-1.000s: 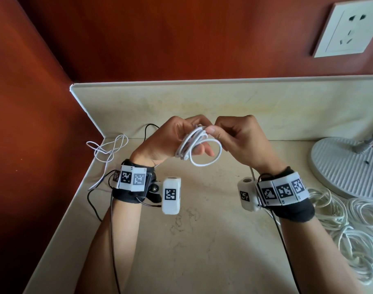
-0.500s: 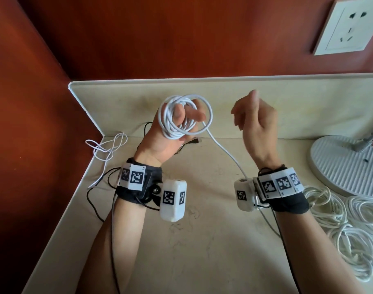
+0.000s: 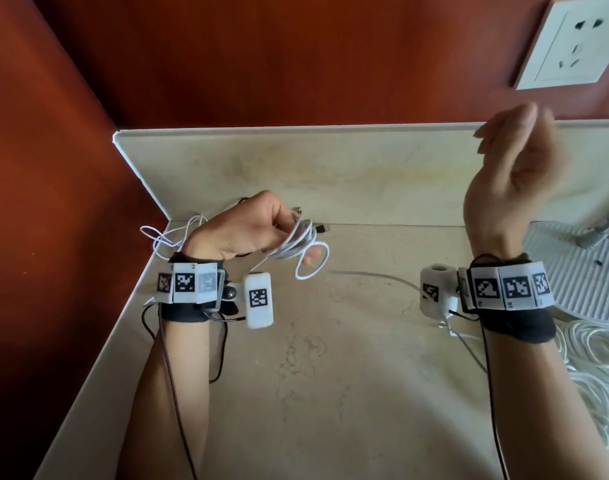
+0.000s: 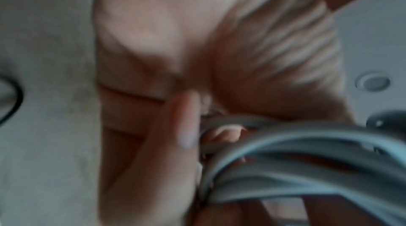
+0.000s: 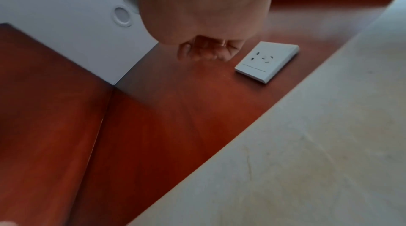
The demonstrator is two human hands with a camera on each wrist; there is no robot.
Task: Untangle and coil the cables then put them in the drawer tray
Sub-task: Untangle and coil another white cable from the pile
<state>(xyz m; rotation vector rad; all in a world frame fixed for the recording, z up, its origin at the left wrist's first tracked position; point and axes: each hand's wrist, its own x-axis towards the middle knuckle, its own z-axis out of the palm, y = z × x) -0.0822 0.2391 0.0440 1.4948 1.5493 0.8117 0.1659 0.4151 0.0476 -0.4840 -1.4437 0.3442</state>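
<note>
Two hands, what roles?
— Left hand gripped the white cable coil above the table, keeping loops together; right hand was raised, fingers loosely curled, holding nothing visible.

Red-brown wall, socket, seemingly marble counter

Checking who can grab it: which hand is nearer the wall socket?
Right. The right hand is raised up by the backsplash, just below-left of the wall socket; the left hand, gripping the white cable coil, is low and far left.
</note>
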